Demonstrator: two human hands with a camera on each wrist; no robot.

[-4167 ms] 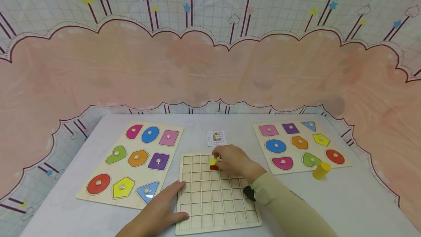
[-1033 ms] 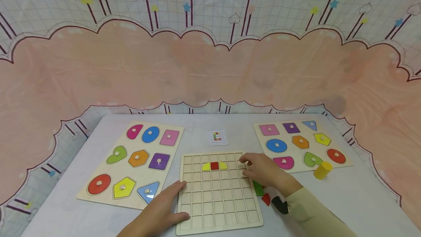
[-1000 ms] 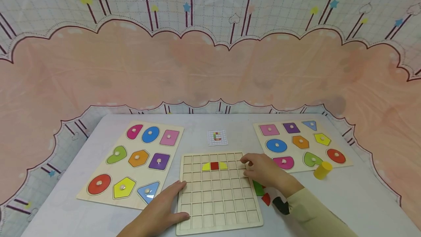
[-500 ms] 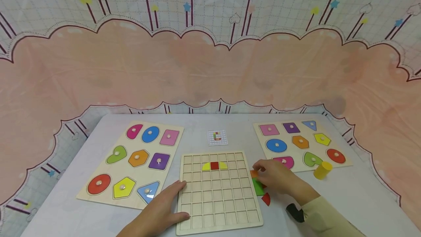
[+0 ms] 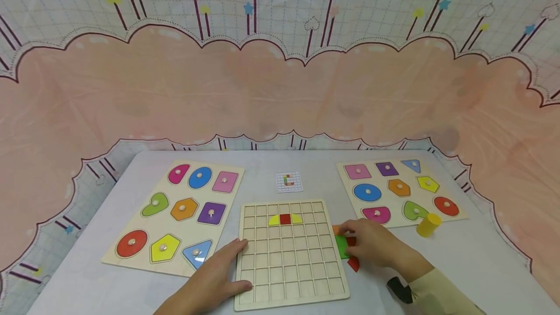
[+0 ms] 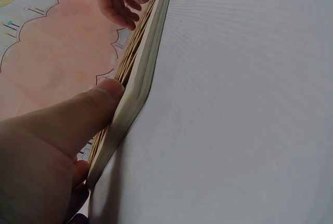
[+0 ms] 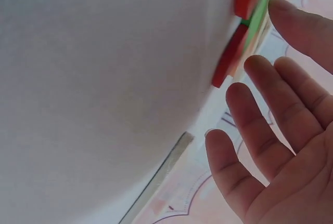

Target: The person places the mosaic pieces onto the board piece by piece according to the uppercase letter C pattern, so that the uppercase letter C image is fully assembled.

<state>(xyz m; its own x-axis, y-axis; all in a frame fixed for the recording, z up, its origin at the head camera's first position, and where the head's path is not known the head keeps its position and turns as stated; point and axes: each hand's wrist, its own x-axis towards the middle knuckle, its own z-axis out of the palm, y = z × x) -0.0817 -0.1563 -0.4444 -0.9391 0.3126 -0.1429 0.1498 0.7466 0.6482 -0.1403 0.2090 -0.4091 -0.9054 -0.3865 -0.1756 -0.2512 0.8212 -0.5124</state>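
Flanking the grid board (image 5: pixel 286 259): left hand (image 5: pixel 220 269) and right hand (image 5: pixel 374 244)

Grid board flat on the white table (image 5: pixel 260 179). Second row from its far side: red square (image 5: pixel 285 219) between left yellow piece (image 5: pixel 274 220) and right yellow piece (image 5: pixel 296 219), each in its own cell. Left hand: fingers and thumb fairly straight, resting on the board's left edge.

Right hand, tan sleeve (image 5: pixel 437 293), over loose pieces just beside the right edge: orange piece (image 5: pixel 336 229), green piece (image 5: pixel 341 247), upper red piece (image 5: pixel 351 241), lower red piece (image 5: pixel 353 264). Wrist view shows its fingers extended, thumb apart, gripping nothing; cannot tell whether a fingertip touches the orange piece.

Beyond: pattern card (image 5: pixel 288 182). To the sides: left shape board (image 5: pixel 185 230), right shape board (image 5: pixel 395 205), yellow cylinder (image 5: pixel 428 225) by the latter's near edge.
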